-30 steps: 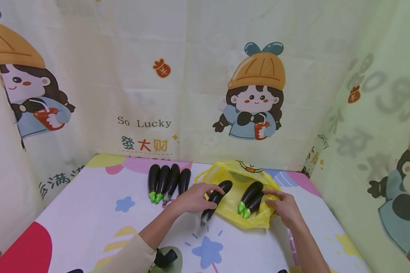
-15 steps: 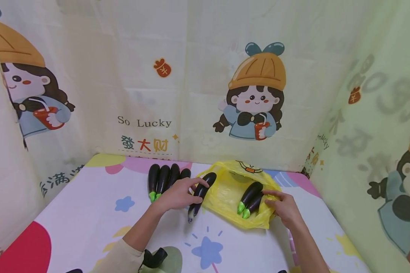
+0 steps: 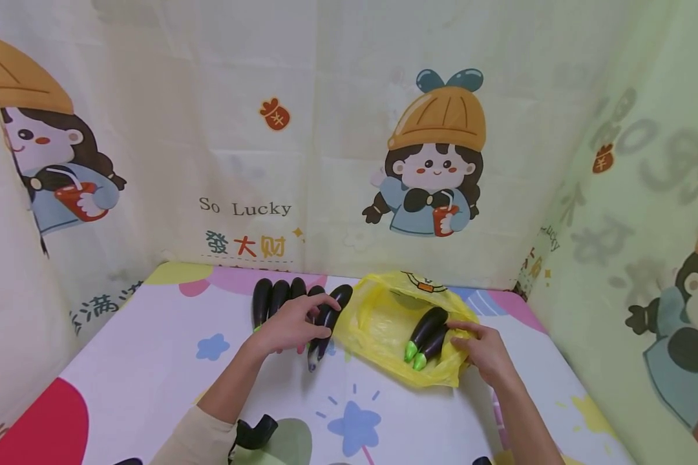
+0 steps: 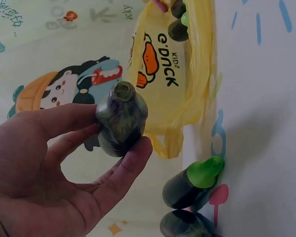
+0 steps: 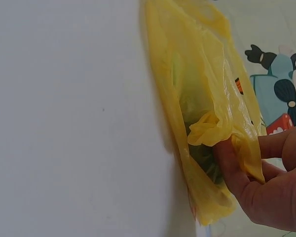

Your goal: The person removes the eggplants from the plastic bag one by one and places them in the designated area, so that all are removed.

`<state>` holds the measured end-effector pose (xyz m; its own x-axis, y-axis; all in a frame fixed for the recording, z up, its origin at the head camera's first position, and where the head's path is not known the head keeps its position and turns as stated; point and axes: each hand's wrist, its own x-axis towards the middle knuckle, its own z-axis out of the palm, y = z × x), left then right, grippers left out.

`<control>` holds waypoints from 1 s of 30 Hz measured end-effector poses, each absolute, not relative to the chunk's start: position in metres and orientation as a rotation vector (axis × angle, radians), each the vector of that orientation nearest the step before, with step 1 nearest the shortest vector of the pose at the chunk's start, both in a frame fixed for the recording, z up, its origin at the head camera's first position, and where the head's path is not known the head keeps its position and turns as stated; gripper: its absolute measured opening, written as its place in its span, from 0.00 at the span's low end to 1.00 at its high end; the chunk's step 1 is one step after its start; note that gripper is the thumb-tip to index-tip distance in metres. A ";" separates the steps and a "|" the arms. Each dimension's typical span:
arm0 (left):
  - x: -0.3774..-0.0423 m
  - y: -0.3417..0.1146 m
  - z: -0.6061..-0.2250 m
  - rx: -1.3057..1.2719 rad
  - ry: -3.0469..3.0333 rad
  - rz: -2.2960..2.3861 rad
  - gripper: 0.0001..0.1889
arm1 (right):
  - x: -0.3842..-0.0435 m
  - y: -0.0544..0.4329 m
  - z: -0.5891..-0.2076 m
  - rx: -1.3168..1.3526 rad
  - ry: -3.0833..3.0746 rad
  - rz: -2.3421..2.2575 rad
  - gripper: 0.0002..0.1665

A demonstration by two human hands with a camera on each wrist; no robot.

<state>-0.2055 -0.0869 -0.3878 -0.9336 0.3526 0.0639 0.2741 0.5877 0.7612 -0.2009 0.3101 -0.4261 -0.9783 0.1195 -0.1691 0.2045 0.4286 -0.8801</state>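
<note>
My left hand (image 3: 291, 328) grips a dark purple eggplant (image 3: 333, 310) between thumb and fingers, just left of the yellow plastic bag (image 3: 378, 320). In the left wrist view the stem end of this eggplant (image 4: 122, 118) faces the camera, off the table. Several more eggplants (image 3: 262, 300) lie in a row at the back, partly hidden behind that hand. My right hand (image 3: 488, 352) pinches the bag's right edge, and in the right wrist view the yellow film (image 5: 207, 79) bunches at the fingers. Two eggplants (image 3: 426, 332) with green caps lie inside the bag.
A printed cloth covers the table (image 3: 151, 374). Patterned curtains (image 3: 337, 129) stand behind it and at both sides. A black strap-like object (image 3: 256, 431) is by the left sleeve, and small dark objects (image 3: 481, 460) show at the bottom edge.
My left hand has carried the eggplant leftward, out from over the bag's opening, toward the row. The right hand has stayed on the bag's edge.
</note>
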 end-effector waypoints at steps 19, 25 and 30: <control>-0.217 -0.106 -0.393 0.459 2.761 1.262 0.20 | -0.202 0.310 -0.426 0.315 2.564 -1.611 0.26; -0.221 -0.115 -0.395 0.421 2.769 1.278 0.21 | -0.202 0.310 -0.426 0.319 2.561 -1.613 0.25; -0.223 -0.126 -0.394 0.426 2.850 1.230 0.21 | -0.201 0.310 -0.426 0.313 2.564 -1.622 0.25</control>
<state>-0.2234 -0.1262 -0.3941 -0.9630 0.2507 0.0991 0.2441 0.6546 0.7155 -0.2014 0.3097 -0.4259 -0.9749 0.1235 -0.1855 0.2205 0.4149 -0.8828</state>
